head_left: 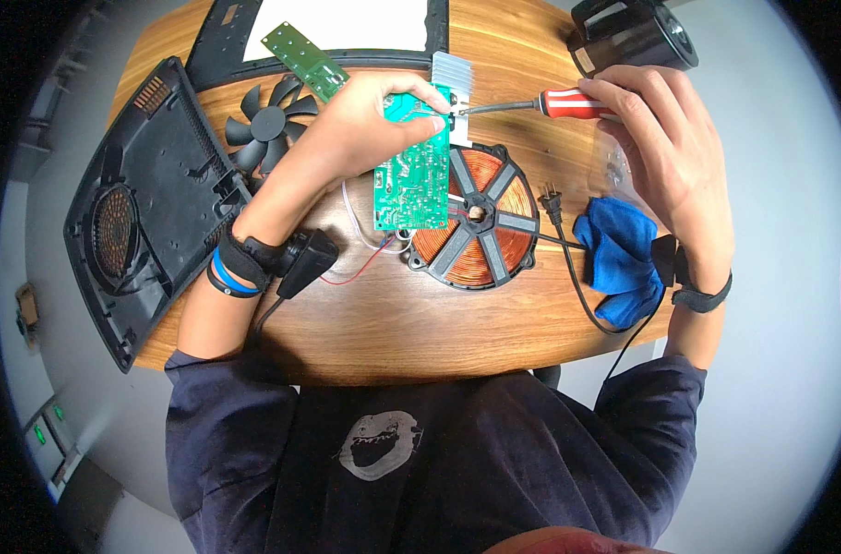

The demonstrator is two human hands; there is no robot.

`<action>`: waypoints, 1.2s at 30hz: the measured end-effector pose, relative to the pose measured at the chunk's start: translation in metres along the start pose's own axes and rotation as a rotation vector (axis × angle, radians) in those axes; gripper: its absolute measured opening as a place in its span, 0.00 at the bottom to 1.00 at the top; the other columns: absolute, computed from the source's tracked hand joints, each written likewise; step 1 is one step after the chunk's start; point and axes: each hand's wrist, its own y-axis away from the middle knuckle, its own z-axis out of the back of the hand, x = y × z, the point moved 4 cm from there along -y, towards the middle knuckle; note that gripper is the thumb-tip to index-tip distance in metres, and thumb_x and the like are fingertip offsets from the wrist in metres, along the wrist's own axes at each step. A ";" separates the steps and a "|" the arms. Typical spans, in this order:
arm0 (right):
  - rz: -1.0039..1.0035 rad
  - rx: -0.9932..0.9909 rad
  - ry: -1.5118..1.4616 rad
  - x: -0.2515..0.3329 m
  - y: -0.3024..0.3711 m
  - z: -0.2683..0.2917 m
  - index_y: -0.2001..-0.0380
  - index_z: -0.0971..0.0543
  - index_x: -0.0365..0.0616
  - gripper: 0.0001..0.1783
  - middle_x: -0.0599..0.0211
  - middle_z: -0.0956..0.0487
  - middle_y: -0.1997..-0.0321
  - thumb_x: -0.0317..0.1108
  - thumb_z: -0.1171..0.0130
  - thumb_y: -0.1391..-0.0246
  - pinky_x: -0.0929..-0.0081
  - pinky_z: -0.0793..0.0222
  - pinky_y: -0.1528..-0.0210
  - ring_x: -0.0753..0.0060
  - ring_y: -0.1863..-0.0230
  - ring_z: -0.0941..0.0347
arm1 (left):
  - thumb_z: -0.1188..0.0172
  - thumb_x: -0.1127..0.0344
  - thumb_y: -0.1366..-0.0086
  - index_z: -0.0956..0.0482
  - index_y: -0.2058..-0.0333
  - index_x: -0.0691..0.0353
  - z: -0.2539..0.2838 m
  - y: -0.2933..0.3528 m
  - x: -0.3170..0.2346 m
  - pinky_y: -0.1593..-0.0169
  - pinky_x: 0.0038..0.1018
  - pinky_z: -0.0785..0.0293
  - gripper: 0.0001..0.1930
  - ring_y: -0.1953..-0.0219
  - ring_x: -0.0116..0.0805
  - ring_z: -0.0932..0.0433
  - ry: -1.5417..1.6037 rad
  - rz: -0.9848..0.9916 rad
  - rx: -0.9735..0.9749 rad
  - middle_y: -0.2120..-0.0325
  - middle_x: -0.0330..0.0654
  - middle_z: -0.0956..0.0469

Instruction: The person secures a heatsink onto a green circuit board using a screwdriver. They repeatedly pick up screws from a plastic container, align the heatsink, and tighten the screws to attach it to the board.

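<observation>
A green circuit board [412, 189] is gripped by my left hand [370, 120], thumb and fingers closed around its upper part. A finned silver heat sink [452, 70] sits at the board's upper right edge. In my right hand [656, 129] is a screwdriver [573, 103] with a red and white handle, its shaft pointing left. Its tip meets the heat sink area beside my left fingertips; the exact contact is too small to tell. Under the board's right side lies a round copper coil [477, 249] with dark radial bars, partly covered by the board.
On the wooden table [393, 332] are a black fan [268, 129], a narrow green board [302, 61], a black casing [153, 222] at left and a black frame with a white panel [347, 28] behind. A blue cloth [619, 258], power plug [551, 203] and black kettle [633, 39] stand right.
</observation>
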 end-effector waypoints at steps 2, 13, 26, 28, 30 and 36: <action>0.002 0.004 -0.015 0.000 0.002 0.000 0.47 0.18 0.49 0.21 0.71 0.19 0.49 0.30 0.32 0.45 0.64 0.22 0.49 0.61 0.49 0.23 | 0.29 0.70 0.32 0.14 0.55 0.64 0.000 0.001 -0.001 0.51 0.26 0.19 0.09 0.56 0.24 0.18 0.016 0.007 -0.013 0.57 0.39 0.13; 0.019 0.007 -0.011 0.007 -0.004 0.006 0.46 0.18 0.47 0.26 0.67 0.19 0.48 0.28 0.29 0.51 0.63 0.22 0.49 0.59 0.49 0.23 | 0.29 0.72 0.32 0.21 0.66 0.59 -0.001 0.004 -0.012 0.56 0.20 0.27 0.07 0.61 0.17 0.26 0.085 0.129 -0.002 0.68 0.29 0.22; 0.036 0.012 0.019 0.009 -0.004 0.002 0.46 0.18 0.49 0.23 0.69 0.19 0.48 0.30 0.30 0.47 0.66 0.21 0.50 0.61 0.49 0.23 | 0.30 0.73 0.32 0.21 0.67 0.59 -0.001 0.005 -0.015 0.56 0.20 0.27 0.08 0.61 0.17 0.26 0.092 0.156 0.000 0.68 0.29 0.22; 0.037 0.020 0.025 0.009 -0.004 0.002 0.46 0.18 0.49 0.23 0.69 0.19 0.48 0.29 0.30 0.47 0.66 0.21 0.49 0.61 0.49 0.23 | 0.30 0.73 0.32 0.21 0.67 0.59 -0.001 0.004 -0.014 0.55 0.20 0.26 0.08 0.61 0.17 0.26 0.063 0.119 -0.007 0.68 0.29 0.22; 0.046 0.006 0.030 0.010 -0.004 0.002 0.46 0.18 0.48 0.23 0.69 0.19 0.48 0.29 0.30 0.48 0.65 0.21 0.49 0.61 0.48 0.23 | 0.29 0.72 0.32 0.21 0.67 0.59 -0.001 0.003 -0.013 0.55 0.20 0.26 0.08 0.61 0.18 0.26 0.028 0.069 -0.014 0.68 0.29 0.22; 0.065 0.002 0.038 0.017 -0.010 0.005 0.47 0.17 0.48 0.24 0.68 0.19 0.48 0.29 0.29 0.49 0.65 0.21 0.50 0.61 0.48 0.23 | 0.29 0.71 0.32 0.21 0.66 0.60 0.000 0.002 -0.013 0.54 0.22 0.25 0.08 0.61 0.18 0.25 -0.053 0.009 -0.023 0.68 0.30 0.22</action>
